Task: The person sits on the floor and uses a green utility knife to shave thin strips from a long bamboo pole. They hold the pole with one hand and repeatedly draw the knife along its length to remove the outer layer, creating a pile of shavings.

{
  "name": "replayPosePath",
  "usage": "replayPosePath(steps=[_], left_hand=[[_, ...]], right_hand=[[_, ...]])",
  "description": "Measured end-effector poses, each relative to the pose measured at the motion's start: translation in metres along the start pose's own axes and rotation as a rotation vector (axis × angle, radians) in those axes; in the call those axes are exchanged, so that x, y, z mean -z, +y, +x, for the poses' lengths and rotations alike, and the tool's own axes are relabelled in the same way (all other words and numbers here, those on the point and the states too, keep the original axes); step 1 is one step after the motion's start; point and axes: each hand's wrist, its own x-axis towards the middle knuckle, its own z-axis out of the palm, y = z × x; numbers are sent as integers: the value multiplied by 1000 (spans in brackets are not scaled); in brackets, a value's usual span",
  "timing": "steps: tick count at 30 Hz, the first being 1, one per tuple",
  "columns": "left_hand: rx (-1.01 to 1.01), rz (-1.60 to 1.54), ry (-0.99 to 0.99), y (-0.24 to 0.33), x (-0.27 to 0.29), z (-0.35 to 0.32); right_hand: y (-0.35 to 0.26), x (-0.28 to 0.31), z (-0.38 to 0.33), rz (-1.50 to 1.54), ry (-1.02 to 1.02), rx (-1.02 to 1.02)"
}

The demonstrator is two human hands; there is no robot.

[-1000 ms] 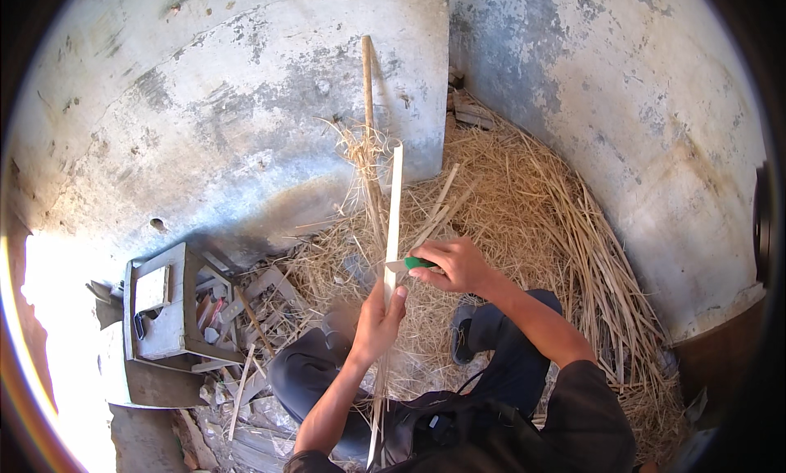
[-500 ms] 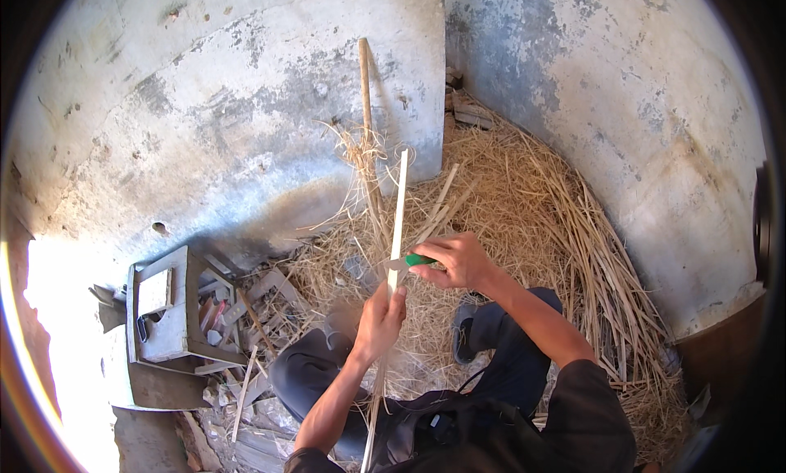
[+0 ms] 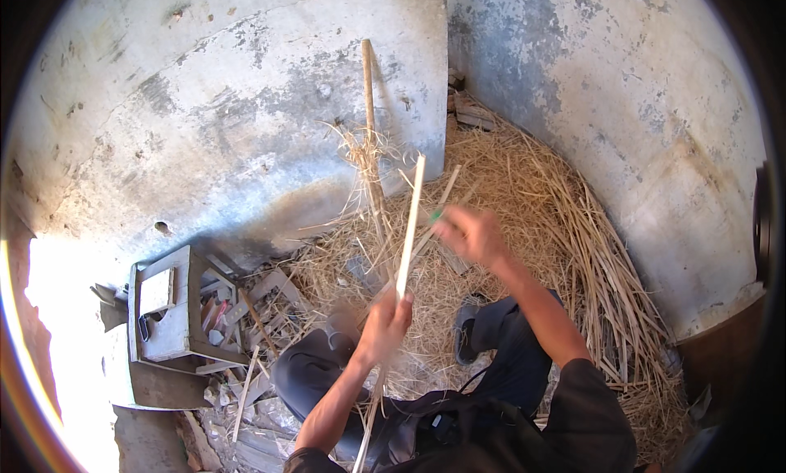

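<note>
Left hand (image 3: 383, 325) closed around a long pale split cane strip (image 3: 408, 227) pointing up and away over the lap, blurred right hand (image 3: 468, 234) just beside the strip gripping a small green-handled tool (image 3: 436, 216), heaped dry straw (image 3: 565, 252) beyond, grey wooden stool (image 3: 168, 309) well apart to the left, upright stick (image 3: 370, 121) leaning on the weathered concrete wall (image 3: 246, 104)

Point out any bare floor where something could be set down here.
Little bare floor: a sunlit strip left of the grey stool. Straw fills the corner; wood scraps crowd beside the stool. The left hand grips a pale stick.
</note>
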Motion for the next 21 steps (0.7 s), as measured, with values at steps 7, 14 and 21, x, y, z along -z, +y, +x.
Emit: replayPosePath(steps=[7, 14, 21], left_hand=[[78, -45, -102, 16, -7, -8], [59, -365, 10, 17, 5, 3], [-39, -283, 65, 10, 3, 3]], right_hand=[[48, 36, 1, -14, 79, -398], [-13, -2, -6, 226, -110, -44], [-55, -16, -9, 176, -207, 194]])
